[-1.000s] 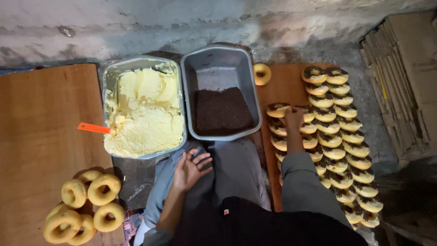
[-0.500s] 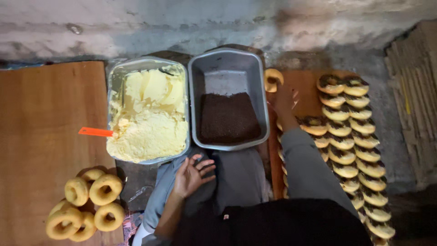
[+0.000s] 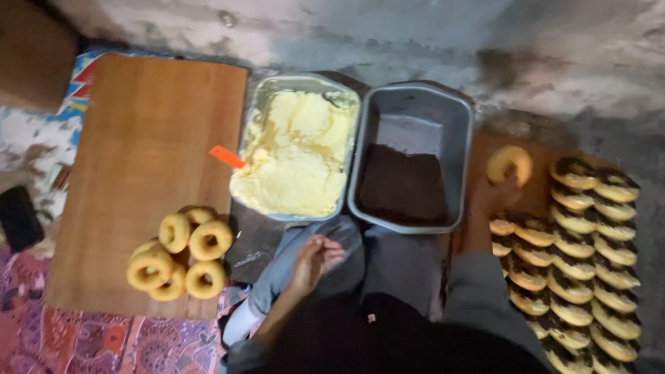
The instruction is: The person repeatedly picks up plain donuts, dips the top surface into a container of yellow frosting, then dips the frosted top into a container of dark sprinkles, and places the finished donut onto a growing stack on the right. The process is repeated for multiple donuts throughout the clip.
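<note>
My right hand (image 3: pixel 493 197) reaches over the wooden board (image 3: pixel 537 197) on the right and grips a plain doughnut (image 3: pixel 509 163) at its lower edge, just right of the grey tray (image 3: pixel 415 104). That tray holds dark chocolate sprinkles (image 3: pixel 403 185). Next to it a clear tray (image 3: pixel 267 93) is full of pale yellow cream (image 3: pixel 298 156) with an orange spatula handle (image 3: pixel 227 157) sticking out on the left. My left hand (image 3: pixel 315 260) rests on my knee, fingers loosely apart, holding nothing.
Rows of filled, chocolate-edged doughnuts (image 3: pixel 589 235) cover the right board. A pile of plain doughnuts (image 3: pixel 180 253) sits at the near end of a large wooden board (image 3: pixel 145 138) on the left. A rough wall runs along the top; patterned cloth (image 3: pixel 104 343) lies at bottom left.
My right hand has moved from the filled rows up to the plain doughnut beside the grey tray and taken hold of it. The left hand stays on my knee.
</note>
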